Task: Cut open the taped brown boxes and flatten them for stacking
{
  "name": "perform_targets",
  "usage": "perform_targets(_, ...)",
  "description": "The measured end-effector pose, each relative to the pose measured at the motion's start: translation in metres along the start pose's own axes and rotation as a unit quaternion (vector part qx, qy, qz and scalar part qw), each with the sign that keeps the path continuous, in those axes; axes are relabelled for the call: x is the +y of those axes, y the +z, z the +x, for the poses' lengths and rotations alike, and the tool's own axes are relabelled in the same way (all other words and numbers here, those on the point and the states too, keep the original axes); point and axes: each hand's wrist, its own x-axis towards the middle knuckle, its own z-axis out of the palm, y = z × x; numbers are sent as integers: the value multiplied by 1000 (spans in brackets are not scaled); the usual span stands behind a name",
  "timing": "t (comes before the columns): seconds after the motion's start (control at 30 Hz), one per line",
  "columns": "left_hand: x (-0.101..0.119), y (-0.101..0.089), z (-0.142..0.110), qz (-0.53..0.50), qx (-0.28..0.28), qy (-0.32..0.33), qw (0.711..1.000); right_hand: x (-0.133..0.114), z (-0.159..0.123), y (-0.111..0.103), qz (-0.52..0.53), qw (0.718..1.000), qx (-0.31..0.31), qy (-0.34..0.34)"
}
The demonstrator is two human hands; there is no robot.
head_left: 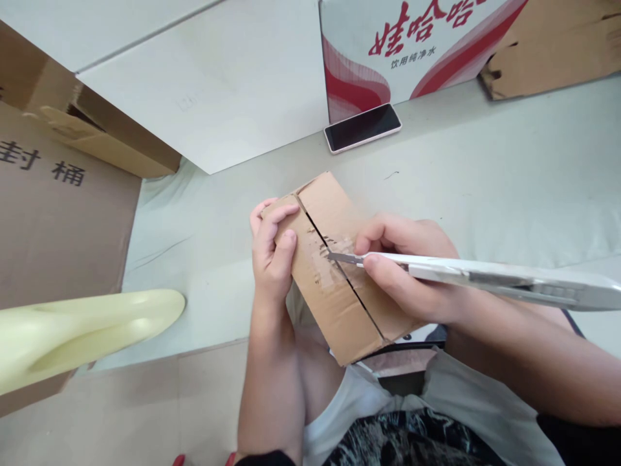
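Note:
A small brown cardboard box (315, 310) is held tilted in front of my body. A narrow dark gap runs along the seam between its flaps, and torn clear tape lies across the middle. My left hand (274, 246) grips the box at its left end, thumb on top. In my right hand (407, 259) is a white utility knife (485, 275), pinched near its blade end, with its long handle pointing right. The blade tip touches the box at the seam, by the scuffed tape. Part of the right hand's fingers is hidden behind the knife.
On the pale surface lies a phone (363, 128) in a pink case, beside a red-and-white printed carton (412, 77). A white box (218, 90) and cardboard pieces (557, 52) stand at the back. A large carton (58, 226) and a pale yellow curved object (97, 330) are at left.

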Motion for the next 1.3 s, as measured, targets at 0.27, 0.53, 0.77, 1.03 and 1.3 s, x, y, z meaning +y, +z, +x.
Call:
perform_targets(0.27, 0, 0, 0, -4, 1, 8, 1000, -2, 0, -1, -2, 1000, -4, 9)
perform_targets(0.53, 0, 0, -1, -11, -1, 8, 1000, 0, -1, 1, 8, 1000, 6, 13)
perform_targets(0.77, -1, 1, -1, -6, 7, 2, 1000, 0, -1, -1, -5, 1000, -1, 11)
perform_targets(1.03, -1, 1, -1, 6, 11, 6, 1000, 0, -1, -1, -8, 1000, 2, 10)
perform_targets(1.3, 0, -1, -1, 7, -1, 1, 1000, 1, -2, -1, -13, 1000, 2, 10)
